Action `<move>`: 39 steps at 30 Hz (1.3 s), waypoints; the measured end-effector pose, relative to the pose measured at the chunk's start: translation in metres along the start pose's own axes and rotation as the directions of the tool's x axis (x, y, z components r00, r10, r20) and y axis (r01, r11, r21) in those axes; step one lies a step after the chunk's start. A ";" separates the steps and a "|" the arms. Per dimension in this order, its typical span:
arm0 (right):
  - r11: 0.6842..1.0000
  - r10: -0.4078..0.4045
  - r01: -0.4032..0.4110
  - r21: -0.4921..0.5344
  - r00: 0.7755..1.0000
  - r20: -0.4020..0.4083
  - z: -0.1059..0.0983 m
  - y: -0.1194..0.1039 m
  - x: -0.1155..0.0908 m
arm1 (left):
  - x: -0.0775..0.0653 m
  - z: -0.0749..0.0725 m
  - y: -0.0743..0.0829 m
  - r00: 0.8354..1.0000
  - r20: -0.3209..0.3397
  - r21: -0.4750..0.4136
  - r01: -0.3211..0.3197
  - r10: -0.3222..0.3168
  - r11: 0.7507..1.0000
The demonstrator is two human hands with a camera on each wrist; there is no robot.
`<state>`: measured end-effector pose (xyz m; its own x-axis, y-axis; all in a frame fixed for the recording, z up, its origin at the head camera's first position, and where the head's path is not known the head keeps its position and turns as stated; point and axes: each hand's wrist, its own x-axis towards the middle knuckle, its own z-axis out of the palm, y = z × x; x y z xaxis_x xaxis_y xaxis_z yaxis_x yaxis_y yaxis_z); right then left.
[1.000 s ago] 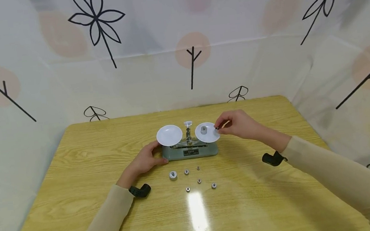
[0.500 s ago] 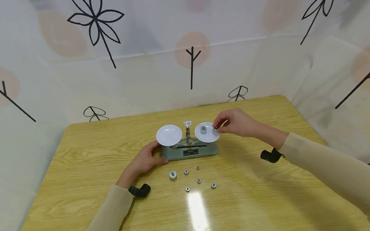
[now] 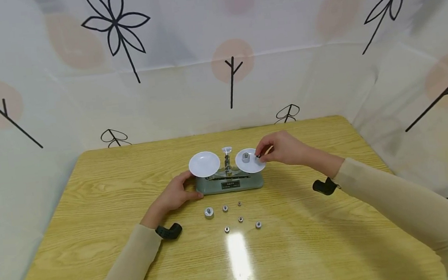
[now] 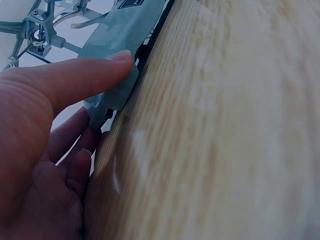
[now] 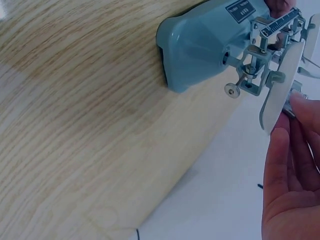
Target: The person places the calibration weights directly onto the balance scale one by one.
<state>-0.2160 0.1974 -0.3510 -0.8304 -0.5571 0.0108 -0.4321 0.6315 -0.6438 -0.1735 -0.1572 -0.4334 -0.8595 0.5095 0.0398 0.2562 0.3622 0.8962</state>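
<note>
A green balance scale [image 3: 212,186] with two white pans stands on the table. My left hand [image 3: 174,194] holds the left end of its base [image 4: 120,40], thumb along the front and fingers round the end. Over the right edge of the right pan [image 3: 252,168], my right hand [image 3: 285,149] pinches a small metal weight [image 3: 258,156] between thumb and fingers. A larger metal weight [image 3: 246,157] stands on that pan, left of the pinched one. The left pan [image 3: 204,163] bears nothing. In the right wrist view, the right hand [image 5: 292,170] partly hides the pinched weight.
In front of the scale, several metal weights stand on the wooden table [image 3: 113,203], among them a large one [image 3: 209,213] at the left and a smaller one [image 3: 258,225] at the right. A patterned cloth [image 3: 188,94] hangs behind the table.
My right hand has moved a little to the left with the pinched weight, farther in over the right pan. My left hand has kept its place on the scale's base.
</note>
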 end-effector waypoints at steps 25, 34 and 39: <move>1.000 0.008 -0.008 0.009 1.000 -0.001 0.001 -0.001 0.001 | 0.010 0.000 -0.038 1.000 -0.002 0.015 0.015 -0.015 1.000; 1.000 0.008 -0.008 0.016 1.000 -0.015 -0.003 0.000 -0.001 | 0.011 0.002 -0.040 1.000 -0.011 0.002 0.011 -0.011 1.000; 0.999 0.018 -0.017 0.042 0.999 -0.032 -0.005 0.004 -0.004 | 0.003 0.001 -0.014 1.000 -0.006 -0.009 0.011 -0.011 1.000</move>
<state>-0.2162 0.2048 -0.3495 -0.8488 -0.5282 0.0232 -0.4029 0.6178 -0.6753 -0.1794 -0.1597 -0.4460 -0.8652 0.5004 0.0326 0.2425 0.3607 0.9006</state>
